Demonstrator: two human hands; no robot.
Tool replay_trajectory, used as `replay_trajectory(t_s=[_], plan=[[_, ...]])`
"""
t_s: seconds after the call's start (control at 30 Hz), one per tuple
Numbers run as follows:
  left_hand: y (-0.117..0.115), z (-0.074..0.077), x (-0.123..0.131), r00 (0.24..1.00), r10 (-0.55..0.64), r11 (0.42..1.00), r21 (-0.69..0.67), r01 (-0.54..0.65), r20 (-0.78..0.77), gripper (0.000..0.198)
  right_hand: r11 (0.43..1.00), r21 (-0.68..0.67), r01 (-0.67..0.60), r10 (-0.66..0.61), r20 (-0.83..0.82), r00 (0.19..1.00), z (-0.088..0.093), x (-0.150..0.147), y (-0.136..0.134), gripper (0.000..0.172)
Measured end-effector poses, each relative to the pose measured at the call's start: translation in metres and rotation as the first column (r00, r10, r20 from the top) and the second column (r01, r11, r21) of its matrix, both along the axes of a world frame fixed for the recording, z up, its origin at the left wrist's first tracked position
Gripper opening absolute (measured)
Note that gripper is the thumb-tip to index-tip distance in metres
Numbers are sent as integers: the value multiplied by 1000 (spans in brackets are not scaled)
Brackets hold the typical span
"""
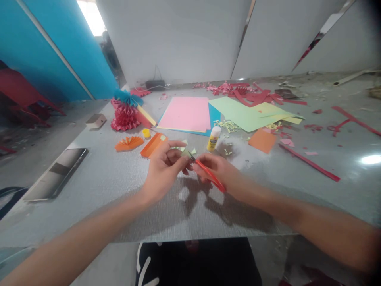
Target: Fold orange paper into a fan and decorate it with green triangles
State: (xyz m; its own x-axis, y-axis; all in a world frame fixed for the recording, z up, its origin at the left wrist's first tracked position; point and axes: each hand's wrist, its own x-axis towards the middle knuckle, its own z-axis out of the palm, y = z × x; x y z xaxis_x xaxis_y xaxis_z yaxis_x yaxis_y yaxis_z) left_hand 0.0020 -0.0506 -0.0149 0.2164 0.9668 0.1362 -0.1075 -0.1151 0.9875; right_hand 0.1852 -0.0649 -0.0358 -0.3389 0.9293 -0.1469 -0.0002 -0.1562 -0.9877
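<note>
Clenching the red scissors [210,175] in the right fingers [202,162], slanting their tips up-left toward a green paper scrap [186,152] pinched by the left fingers [175,158].

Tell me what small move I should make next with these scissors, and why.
Probably close the red-handled scissors slightly on the pale green paper scrap pinched in your left hand, since the blade tips appear to sit at its edge and your right hand already grips the handles.

Grey panelled wall [175,39] straight past the left hand [163,171]. I've got a blue wall [56,51] further left, bright window [92,18] at its far end, red chair [24,93] on grey floor [18,171] beyond the table [98,178].
</note>
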Motion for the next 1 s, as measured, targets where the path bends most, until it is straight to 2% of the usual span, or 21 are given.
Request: replay_trajectory(t_s=[0.33,1.0], plan=[[0,0,-1,1000,-4,1000,-8,4,-7,24,1000,18,-13,13,-4,1000,9,0,-3,38],[1,0,-2,999,-38,998,-44,39,17,26,1000,28,-14,14,-3,1000,5,0,-2,39]])
